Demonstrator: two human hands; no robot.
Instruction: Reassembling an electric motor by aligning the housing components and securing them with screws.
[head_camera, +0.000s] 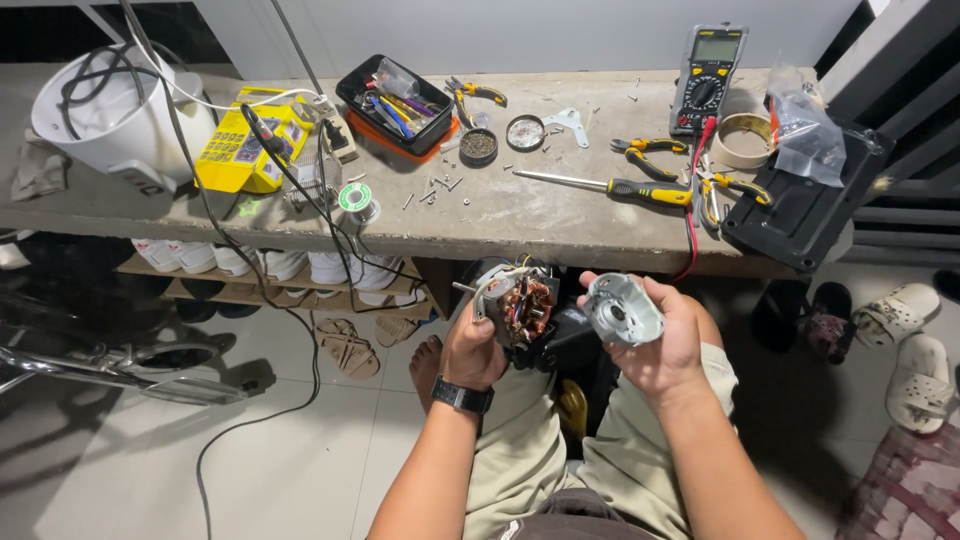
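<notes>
Head view: the person sits at the near edge of a concrete desk (520, 215), both hands held below that edge, over the lap. The left hand (475, 350) grips an opened electric motor (520, 305), copper windings and laminated core exposed, a short shaft sticking out to its left; the fingers are wrapped round the body from below and closed on it. The right hand (660, 345) holds a round grey metal end cap (622, 310), apart from the motor, open face turned toward the camera; the fingers are curled under it and the thumb is pressed on its rim, so the cap is pinched, not cupped loosely. Judgement: the motor looks dense and heavy for its bulk, stiff in the steel core but fragile at the fine copper wire and the loose leads trailing from it. Best held by the laminated stack or housing, never by the windings or wires. The cap looks light, rigid, smooth, likely cast metal; slippery if greasy, safest taken by the rim. On the desk, well apart from the hands: a yellow-handled screwdriver (610, 186) toward the right, pliers (650, 158) beyond it, a multimeter (708, 75) at the far edge, a black tool tray (395, 100) mid-desk, scattered screws (440, 190), a solder spool (356, 199).
</notes>
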